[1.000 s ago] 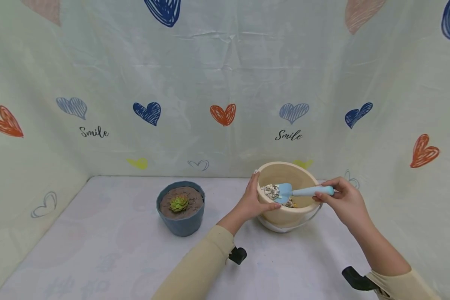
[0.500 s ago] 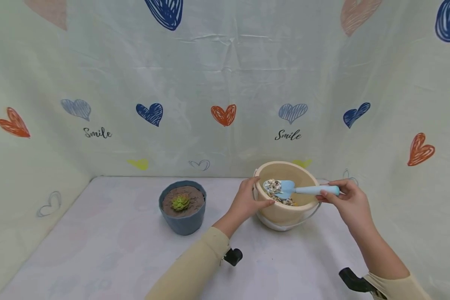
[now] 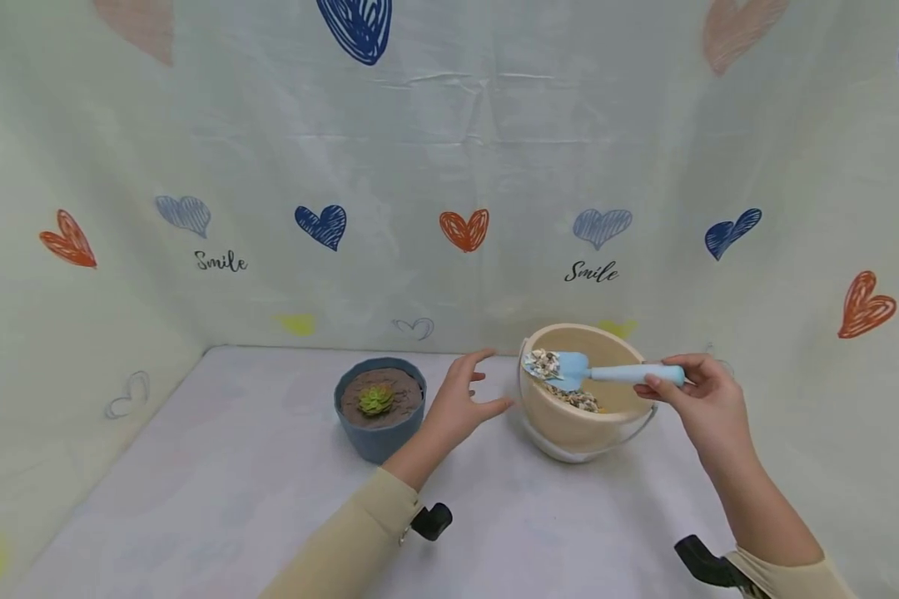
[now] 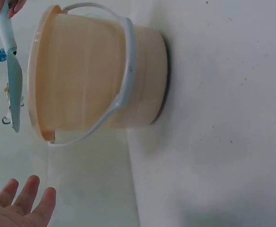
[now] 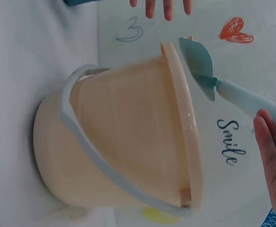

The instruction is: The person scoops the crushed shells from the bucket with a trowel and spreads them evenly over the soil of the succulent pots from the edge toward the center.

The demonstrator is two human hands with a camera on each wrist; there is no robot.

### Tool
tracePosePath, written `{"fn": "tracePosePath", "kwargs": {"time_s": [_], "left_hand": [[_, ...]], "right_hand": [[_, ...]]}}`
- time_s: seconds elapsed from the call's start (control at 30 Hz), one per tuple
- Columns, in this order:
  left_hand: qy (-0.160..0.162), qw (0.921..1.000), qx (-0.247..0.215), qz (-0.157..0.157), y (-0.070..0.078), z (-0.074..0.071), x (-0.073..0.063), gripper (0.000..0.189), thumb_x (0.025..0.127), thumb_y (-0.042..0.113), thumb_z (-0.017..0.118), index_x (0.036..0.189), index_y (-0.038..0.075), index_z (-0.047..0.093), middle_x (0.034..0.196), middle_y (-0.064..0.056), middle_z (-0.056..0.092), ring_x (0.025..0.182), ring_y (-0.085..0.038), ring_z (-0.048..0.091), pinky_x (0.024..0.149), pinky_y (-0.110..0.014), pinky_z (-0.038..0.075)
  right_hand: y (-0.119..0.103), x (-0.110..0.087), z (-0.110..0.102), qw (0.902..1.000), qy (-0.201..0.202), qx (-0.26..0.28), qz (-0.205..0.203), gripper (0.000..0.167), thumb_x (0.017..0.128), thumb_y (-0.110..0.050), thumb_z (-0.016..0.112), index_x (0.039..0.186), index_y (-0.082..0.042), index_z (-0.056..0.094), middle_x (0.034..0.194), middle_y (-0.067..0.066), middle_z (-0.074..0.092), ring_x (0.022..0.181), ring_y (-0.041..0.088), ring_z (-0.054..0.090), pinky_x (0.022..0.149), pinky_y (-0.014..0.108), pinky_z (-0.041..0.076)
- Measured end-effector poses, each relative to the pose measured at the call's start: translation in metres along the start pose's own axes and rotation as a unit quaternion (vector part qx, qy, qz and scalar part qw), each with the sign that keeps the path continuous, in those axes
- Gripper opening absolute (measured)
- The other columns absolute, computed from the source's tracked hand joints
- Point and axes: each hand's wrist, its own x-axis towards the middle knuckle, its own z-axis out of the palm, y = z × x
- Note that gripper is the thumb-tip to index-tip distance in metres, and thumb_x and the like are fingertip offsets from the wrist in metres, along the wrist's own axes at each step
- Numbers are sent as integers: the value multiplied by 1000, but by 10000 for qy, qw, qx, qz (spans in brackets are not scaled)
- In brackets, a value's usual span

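Note:
My right hand (image 3: 707, 403) pinches the handle end of a light blue trowel (image 3: 569, 376), its blade held level over the bucket and loaded with pale mixed pebbles (image 3: 543, 363). In both wrist views the blade shows just above the rim. Below it stands a cream bucket (image 3: 569, 428) with more of the speckled gravel (image 3: 578, 400) inside and its handle (image 4: 127, 71) hanging down. Between bucket and pot, my left hand (image 3: 453, 412) is off the bucket, fingers spread and holding nothing. Next to it sits a blue-grey pot (image 3: 378, 441) of brown soil with a small green succulent (image 3: 375, 400).
A white-covered table (image 3: 217, 466) carries the pot and bucket. Behind it hangs a pale curtain (image 3: 389, 150) printed with hearts and the word Smile, close behind the bucket. The left forearm overlaps the pot's lower right side in the head view.
My left hand has let go of the bucket's rim and moved left toward the pot. The trowel has risen out of the bucket with pebbles on its blade.

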Motion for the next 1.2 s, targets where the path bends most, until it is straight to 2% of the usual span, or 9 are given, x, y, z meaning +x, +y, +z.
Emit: {"fn": "tracePosePath", "kwargs": {"time_s": [0.1, 0.23, 0.53, 0.7, 0.93, 1.2], "left_hand": [[2, 9999, -119, 83, -1, -10, -9, 73, 85, 23, 78, 147, 20, 41, 147, -7, 36, 126, -26, 46, 102, -46, 42], [79, 9998, -36, 195, 0, -26, -23, 72, 84, 21, 79, 146, 18, 42, 146, -9, 37, 126, -27, 47, 101, -47, 42], [763, 9955, 486, 288, -5, -78, -56, 68, 82, 16, 81, 142, 15, 49, 137, -7, 47, 120, -30, 50, 101, -51, 41], [730, 9940, 777, 259, -14, -102, -63, 71, 81, 19, 82, 143, 16, 46, 139, -8, 46, 123, -30, 49, 100, -52, 41], [593, 9946, 826, 200, -22, -128, -70, 75, 81, 17, 81, 145, 8, 42, 144, -15, 40, 128, -38, 44, 102, -54, 38], [770, 9927, 903, -219, -52, -148, -82, 82, 81, 17, 82, 148, 9, 36, 148, -17, 32, 132, -39, 36, 104, -57, 35]], "right_hand": [[-3, 1, 10, 10000, -61, 58, -38, 25, 88, 3, 68, 109, 1, 55, 98, -1, 67, 75, 14, 72, 74, 24, 55], [-3, 4, 28, 9998, -171, 94, -13, 24, 88, 1, 69, 108, -2, 56, 98, 0, 66, 75, 14, 72, 74, 25, 55], [6, 11, 76, 9944, -770, 725, -47, 25, 88, 6, 67, 108, 8, 52, 99, 3, 66, 75, 17, 71, 74, 32, 57], [9, 13, 101, 9913, -951, 903, 142, 27, 88, 9, 66, 108, 11, 49, 95, 1, 66, 73, 16, 71, 75, 32, 57], [12, 15, 131, 9904, -1093, 801, 285, 31, 89, 11, 64, 114, 14, 47, 96, 5, 65, 75, 17, 71, 78, 37, 57], [23, 15, 163, 9885, -1032, 957, 552, 31, 88, 16, 61, 115, 15, 46, 100, 12, 62, 74, 17, 71, 79, 37, 57]]}}
